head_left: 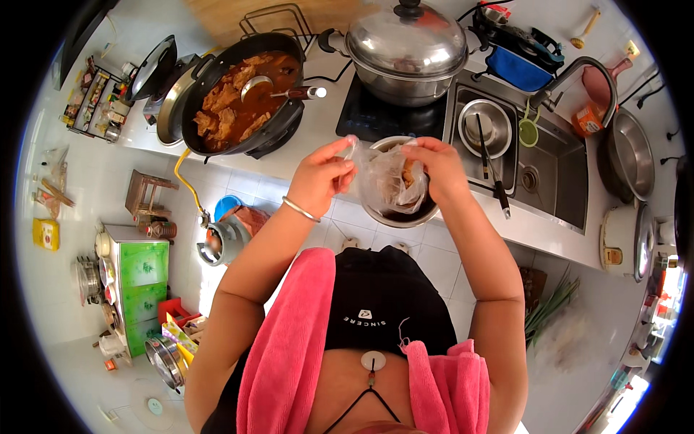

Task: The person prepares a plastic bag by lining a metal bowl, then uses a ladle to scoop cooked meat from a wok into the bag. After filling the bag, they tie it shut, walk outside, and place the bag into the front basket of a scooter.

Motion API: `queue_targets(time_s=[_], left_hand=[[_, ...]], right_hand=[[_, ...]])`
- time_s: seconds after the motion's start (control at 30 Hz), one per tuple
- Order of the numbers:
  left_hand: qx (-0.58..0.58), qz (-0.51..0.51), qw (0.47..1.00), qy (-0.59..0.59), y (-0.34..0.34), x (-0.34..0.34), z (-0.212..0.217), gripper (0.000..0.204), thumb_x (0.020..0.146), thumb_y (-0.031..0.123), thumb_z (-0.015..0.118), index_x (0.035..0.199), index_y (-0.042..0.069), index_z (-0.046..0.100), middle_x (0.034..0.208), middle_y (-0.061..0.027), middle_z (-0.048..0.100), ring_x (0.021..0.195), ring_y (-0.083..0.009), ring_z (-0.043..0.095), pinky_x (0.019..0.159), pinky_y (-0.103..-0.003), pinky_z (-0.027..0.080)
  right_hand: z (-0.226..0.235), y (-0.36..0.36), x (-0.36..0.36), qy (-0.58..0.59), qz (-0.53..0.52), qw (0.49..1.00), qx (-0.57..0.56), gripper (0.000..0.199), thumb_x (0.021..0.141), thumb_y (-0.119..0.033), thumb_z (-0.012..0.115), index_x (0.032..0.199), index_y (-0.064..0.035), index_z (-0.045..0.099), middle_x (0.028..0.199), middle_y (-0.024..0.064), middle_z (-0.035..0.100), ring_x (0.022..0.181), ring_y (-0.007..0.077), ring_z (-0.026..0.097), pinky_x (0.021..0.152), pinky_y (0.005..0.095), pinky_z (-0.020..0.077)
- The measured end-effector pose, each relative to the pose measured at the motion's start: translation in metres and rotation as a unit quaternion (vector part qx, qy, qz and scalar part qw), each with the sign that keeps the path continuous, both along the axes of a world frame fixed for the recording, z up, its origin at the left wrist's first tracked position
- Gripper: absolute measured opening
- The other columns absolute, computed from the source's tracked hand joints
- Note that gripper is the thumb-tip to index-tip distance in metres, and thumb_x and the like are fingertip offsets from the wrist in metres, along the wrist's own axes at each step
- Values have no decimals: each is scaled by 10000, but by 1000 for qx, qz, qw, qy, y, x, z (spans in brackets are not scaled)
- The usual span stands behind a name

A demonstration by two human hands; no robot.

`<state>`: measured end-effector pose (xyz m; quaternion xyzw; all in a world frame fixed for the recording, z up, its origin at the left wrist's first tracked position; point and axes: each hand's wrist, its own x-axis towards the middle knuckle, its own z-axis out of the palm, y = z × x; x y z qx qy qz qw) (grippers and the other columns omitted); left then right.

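Note:
A thin clear plastic bag (376, 177) with something brownish inside hangs between my two hands. My left hand (324, 172) pinches its left edge, and my right hand (438, 166) grips the upper right side. Right under the bag is a round metal bowl (402, 220), its contents mostly hidden. To the left, a black wok (194, 123) holds chunks of meat in red-brown sauce. A ladle (258, 90) rests in the wok, its handle over the rim.
Behind my hands a lidded steel pot (405, 50) stands by a black cooktop (361, 116). At right is a double sink (560, 192) with a metal bowl (499, 137) and a black-handled utensil (500, 192). A gas cylinder (220, 244) stands on the floor at left.

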<state>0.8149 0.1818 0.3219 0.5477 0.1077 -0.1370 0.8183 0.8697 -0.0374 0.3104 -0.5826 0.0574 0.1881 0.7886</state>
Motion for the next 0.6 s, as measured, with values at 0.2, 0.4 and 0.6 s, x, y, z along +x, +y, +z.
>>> queue_targets(time_s=[0.2, 0.4, 0.6], left_hand=[[83, -40, 988, -122, -43, 24, 15, 571, 774, 39, 659, 1302, -16, 450, 897, -88, 638, 714, -91, 553, 623, -230, 428], [197, -78, 956, -203, -62, 46, 15, 508, 760, 20, 690, 1218, -54, 482, 887, -79, 638, 805, -135, 607, 728, -282, 491], [536, -91, 792, -278, -19, 51, 64, 341, 758, 108, 660, 1052, -29, 556, 742, -122, 581, 680, -208, 588, 637, -327, 469]], right_hand=[[33, -10, -3, 9, 6, 999, 51, 59, 785, -67, 667, 786, -26, 625, 731, 15, 607, 657, 79, 510, 600, 226, 404], [48, -8, -11, -29, -10, 999, 19, 76, 809, -90, 653, 783, -22, 628, 755, 33, 633, 710, 92, 551, 650, 229, 420], [55, -55, -1, -83, -11, 996, -23, 69, 817, -98, 629, 813, -30, 624, 792, 22, 628, 766, 91, 544, 742, 230, 395]])
